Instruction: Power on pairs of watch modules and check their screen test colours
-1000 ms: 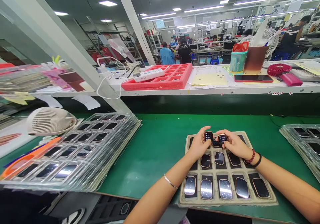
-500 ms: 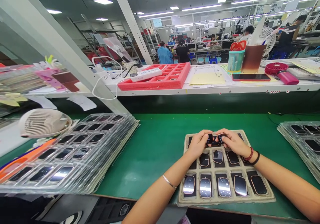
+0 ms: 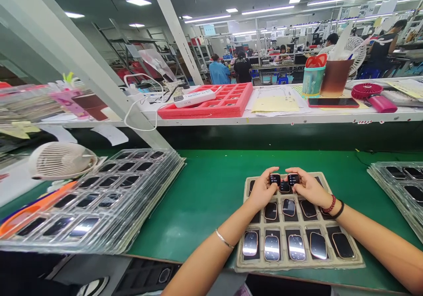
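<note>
My left hand [image 3: 263,188] is closed on a smartwatch [image 3: 275,180], its lit screen showing small icons or text. A second lit smartwatch [image 3: 293,180] is held between the thumb and fingers of my right hand [image 3: 309,186]. Both watches are above the back row of a beige moulded tray [image 3: 287,267]. Between them, another watch [image 3: 284,187] with a lit screen lies in the tray. Toward me, several strapless watches with dark screens rest in the compartments, such as one watch [image 3: 296,247] in the front row. My hands cover part of the back row.
Stacked clear trays of watches [image 3: 109,199] stand at left, beside a white fan [image 3: 59,160]. More stacked trays [image 3: 403,190] are at the right edge. A shelf above the green table [image 3: 198,190] carries a red foam tray [image 3: 228,110] and a phone [image 3: 333,103]. People sit farther back.
Both watches have been turned, so their lit screens now face me more squarely. My left thumb has moved down off its screen. The tray stays in place.
</note>
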The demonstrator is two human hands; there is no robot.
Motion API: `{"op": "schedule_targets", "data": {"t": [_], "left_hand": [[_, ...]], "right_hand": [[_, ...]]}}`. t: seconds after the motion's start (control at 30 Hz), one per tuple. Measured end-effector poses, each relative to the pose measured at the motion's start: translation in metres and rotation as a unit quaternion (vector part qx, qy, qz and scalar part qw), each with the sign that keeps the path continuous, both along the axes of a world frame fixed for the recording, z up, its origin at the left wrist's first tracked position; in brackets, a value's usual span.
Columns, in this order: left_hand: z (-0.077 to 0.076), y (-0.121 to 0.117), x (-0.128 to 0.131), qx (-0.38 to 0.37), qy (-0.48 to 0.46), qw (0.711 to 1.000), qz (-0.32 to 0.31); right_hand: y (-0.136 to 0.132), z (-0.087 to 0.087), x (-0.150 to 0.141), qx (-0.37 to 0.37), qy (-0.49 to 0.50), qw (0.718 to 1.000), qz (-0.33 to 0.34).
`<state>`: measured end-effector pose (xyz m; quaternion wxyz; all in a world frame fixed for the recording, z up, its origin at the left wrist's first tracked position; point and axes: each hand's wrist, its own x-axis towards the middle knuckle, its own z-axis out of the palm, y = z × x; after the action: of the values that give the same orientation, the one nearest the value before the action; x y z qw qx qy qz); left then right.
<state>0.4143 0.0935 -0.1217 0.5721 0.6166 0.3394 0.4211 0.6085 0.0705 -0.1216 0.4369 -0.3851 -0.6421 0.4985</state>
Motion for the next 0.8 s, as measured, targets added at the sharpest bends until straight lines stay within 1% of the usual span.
{"op": "schedule_targets", "data": {"t": [0.17,0.4,0.67,0.8], "left_hand": [[0.0025,-0.0009,0.0008,0.0,0.014,1.0,0.008],[0.0061,-0.0006,-0.001,-0.008,0.019,1.0,0.005],[0.0089,-0.0012,-0.0001,-0.004,0.028,1.0,0.01],[0.0088,-0.0017,-0.0001,0.003,0.03,1.0,0.007]], "right_hand": [[-0.0013,0.0031,-0.0003,-0.002,0.011,1.0,0.005],[-0.0017,0.0052,0.0016,-0.049,0.01,0.999,-0.002],[-0.0017,0.0068,0.0013,-0.054,-0.004,0.999,-0.002],[-0.0018,0.0065,0.0013,-0.046,-0.003,0.999,-0.001]]}}
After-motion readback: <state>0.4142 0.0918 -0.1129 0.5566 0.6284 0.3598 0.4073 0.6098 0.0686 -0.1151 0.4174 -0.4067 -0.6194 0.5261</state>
